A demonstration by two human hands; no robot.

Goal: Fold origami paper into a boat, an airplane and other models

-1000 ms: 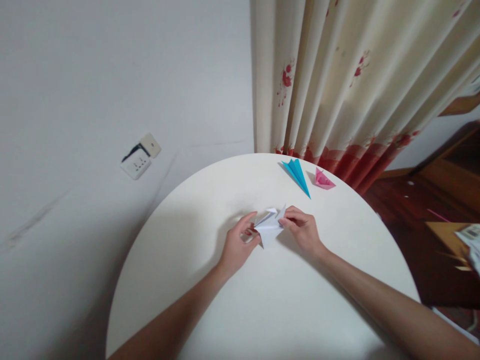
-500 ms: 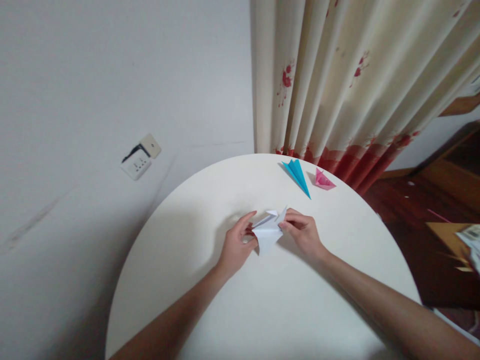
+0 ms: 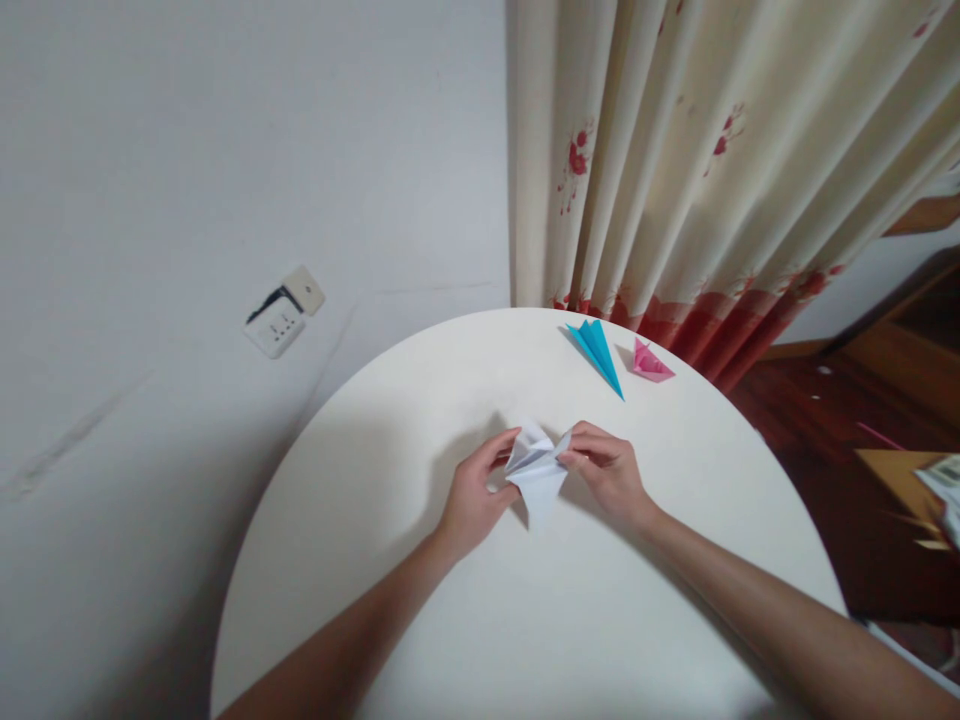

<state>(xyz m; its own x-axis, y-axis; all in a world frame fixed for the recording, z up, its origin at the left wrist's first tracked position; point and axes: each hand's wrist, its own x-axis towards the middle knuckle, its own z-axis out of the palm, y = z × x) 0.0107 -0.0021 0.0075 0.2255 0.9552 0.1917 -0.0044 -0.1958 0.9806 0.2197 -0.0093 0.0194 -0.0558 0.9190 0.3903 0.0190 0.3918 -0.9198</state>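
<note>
Between my two hands is a white folded paper [image 3: 541,483], with a pointed flap toward me and raised folds on its far side. My left hand [image 3: 478,492] grips its left edge, thumb below and fingers above. The tip of a fold on the right is pinched between the thumb and fingers of my right hand [image 3: 606,470]. Beyond them on the round white table [image 3: 420,390] lie a blue paper plane [image 3: 598,355] and a small pink folded paper boat [image 3: 651,364].
A white wall with a power socket [image 3: 276,327] stands at the left. Behind the table hangs a cream curtain [image 3: 675,180] with red flowers. To the right, on the dark floor side, there is a cardboard box [image 3: 892,480] with papers on it.
The white paper's folds have spread wider on the far left, and its near point has shifted slightly toward me. My left hand's fingers have closed onto the paper's left edge.
</note>
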